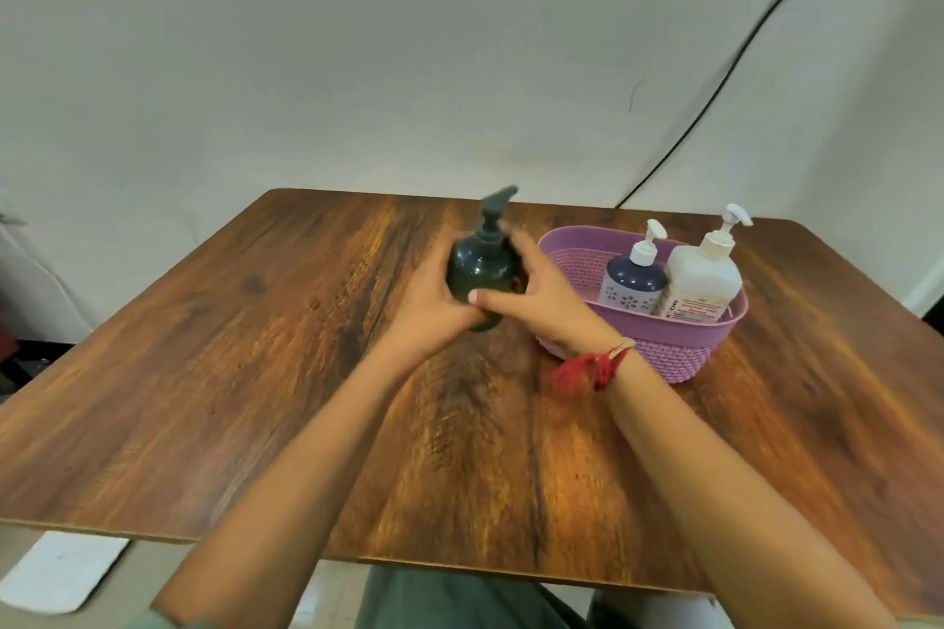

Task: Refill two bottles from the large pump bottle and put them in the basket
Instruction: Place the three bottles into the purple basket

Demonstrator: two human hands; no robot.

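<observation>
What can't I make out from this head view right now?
Head view:
- Fill level of the dark green pump bottle: opaque, covered by the left hand and right hand.
- Whether its base touches the table: hands hide it.
- Label text on the large white pump bottle: blurred, partly behind the purple basket wall.
- Fill level of the navy flowered pump bottle: opaque.

bare forearms, red thread wristband (587,369)

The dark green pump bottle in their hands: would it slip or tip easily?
Probably slippery: the dark green pump bottle looks glossy and rounded, and left hand and right hand both wrap it. Its tall pump head may make it tippy.
</observation>
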